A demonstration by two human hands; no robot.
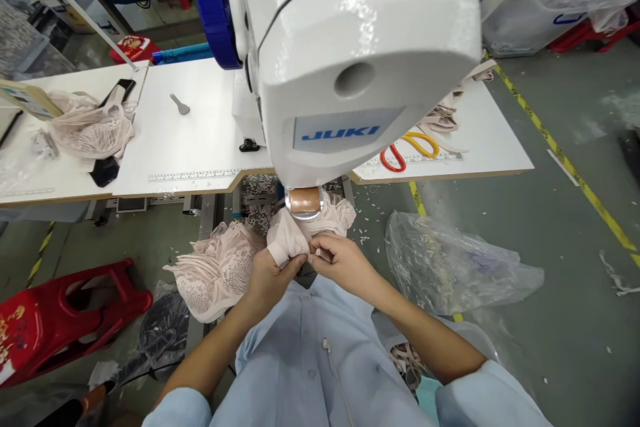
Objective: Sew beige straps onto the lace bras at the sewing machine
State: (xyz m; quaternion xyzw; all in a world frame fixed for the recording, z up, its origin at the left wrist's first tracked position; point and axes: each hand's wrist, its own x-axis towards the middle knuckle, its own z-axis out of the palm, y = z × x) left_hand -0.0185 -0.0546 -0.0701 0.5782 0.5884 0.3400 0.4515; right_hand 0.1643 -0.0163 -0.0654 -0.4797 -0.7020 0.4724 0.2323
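Below the head of a white sewing machine [370, 27], a pale pink lace bra [287, 233] lies partly under the machine's front end. My left hand [274, 275] is closed on the bra's fabric edge, thumb on top. Close beside it, my right hand [343, 263] pinches the same edge, fingertips almost touching the left thumb. A small whitish bit shows between the right fingers. To the left of my left hand hangs a stack of similar lace bras [220, 270]. The needle area is hidden behind the machine head.
Scissors with red and yellow handles [420, 144] lie on the white table [195, 140], with fabric strips [443, 117] behind. More bras [95, 130] lie at the left. A red stool [65, 320] stands lower left; a clear plastic bag [455, 267] is on the floor at right.
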